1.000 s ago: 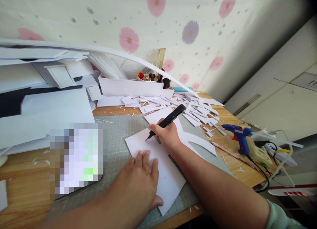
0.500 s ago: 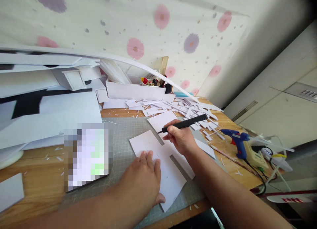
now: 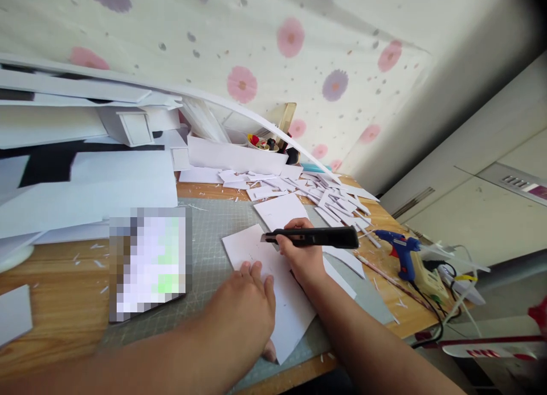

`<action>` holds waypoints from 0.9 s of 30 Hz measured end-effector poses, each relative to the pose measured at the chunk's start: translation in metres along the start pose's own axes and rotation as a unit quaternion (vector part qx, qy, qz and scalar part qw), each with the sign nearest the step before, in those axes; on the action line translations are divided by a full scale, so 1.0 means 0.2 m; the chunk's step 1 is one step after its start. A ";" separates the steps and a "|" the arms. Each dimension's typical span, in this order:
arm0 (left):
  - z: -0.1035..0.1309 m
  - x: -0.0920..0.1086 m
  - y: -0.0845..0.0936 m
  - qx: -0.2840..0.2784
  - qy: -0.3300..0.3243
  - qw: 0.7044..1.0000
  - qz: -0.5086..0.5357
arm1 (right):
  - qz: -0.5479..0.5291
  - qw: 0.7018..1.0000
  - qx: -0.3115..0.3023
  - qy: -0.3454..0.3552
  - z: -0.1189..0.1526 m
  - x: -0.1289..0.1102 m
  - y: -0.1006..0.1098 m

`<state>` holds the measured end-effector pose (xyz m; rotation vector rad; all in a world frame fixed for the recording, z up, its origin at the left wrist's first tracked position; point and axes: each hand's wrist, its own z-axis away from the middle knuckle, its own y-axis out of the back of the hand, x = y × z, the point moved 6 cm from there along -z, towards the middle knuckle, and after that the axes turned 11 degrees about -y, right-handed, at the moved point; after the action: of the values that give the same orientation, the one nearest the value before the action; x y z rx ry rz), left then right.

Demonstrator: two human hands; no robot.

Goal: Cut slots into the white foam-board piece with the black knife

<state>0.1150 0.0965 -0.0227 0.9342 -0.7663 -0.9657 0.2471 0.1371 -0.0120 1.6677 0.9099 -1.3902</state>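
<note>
A black utility knife point(image 3: 329, 236) is gripped in my right hand point(image 3: 304, 258), its short blade pointing left over a white foam board piece point(image 3: 293, 312). Whether the blade touches the board, I cannot tell. My left hand point(image 3: 248, 304) presses on the same board with its fingers stretched out and the thumb at its near edge. Beneath lies a grey-green gridded cutting mat point(image 3: 205, 224). My right hand hides part of the slots in the board. Another white board part point(image 3: 280, 210) reaches out behind that hand.
A blurred-out screen device point(image 3: 149, 269) lies left on the mat. White offcuts point(image 3: 333, 201) heap at the back right, near a blue glue gun point(image 3: 399, 249) with cables. Large white boards point(image 3: 123, 178) are stacked at the back left. A long white strip point(image 3: 239, 110) arches behind.
My right hand has turned the knife so its broad side faces me, and the blade has shifted left and slightly down. My left hand stays on the board. The camera view has shifted slightly.
</note>
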 end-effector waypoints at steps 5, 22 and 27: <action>0.01 0.01 -0.01 0.064 0.005 0.998 -0.016 | 0.086 0.994 -0.031 0.065 0.02 -0.03 -0.04; 0.00 0.00 -0.03 0.079 0.001 0.996 -0.031 | 0.138 0.986 -0.056 0.079 0.02 -0.02 -0.06; 0.00 0.00 -0.04 0.137 -0.008 0.990 -0.032 | 0.224 0.968 -0.088 0.077 0.06 -0.03 -0.05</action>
<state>0.1119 0.0946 -0.0308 1.1959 -0.9024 -0.9394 0.2312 0.1304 -0.0091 1.7265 0.6616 -0.8626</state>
